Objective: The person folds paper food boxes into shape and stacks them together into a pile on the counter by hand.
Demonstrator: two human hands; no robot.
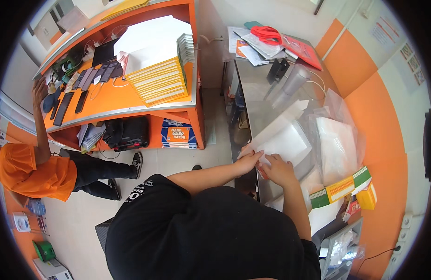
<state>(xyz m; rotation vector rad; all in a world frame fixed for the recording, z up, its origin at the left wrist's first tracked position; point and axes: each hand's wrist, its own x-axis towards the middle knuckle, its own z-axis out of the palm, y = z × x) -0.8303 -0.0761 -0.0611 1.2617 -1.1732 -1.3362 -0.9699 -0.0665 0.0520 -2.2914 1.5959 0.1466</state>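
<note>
A white paperboard box (284, 145), partly folded with its inside facing up, lies on the metal table (260, 88) and reaches to the table's edge. Its long left side wall stands raised. My left hand (248, 161) grips its near left corner, with thumb and fingers closed on the board. Right beside it, my right hand (278, 169) has its fingers curled over the near edge. A little orange print shows beneath the hands. The fingertips on the underside are hidden.
Clear plastic bags with white sheets (336, 144) and a yellow-green carton strip (341, 190) lie right of the box. Further back stand a translucent cup (297, 77) and papers. Stacked folded boxes (159, 81) fill the orange counter. At far left stands a person in orange (52, 170).
</note>
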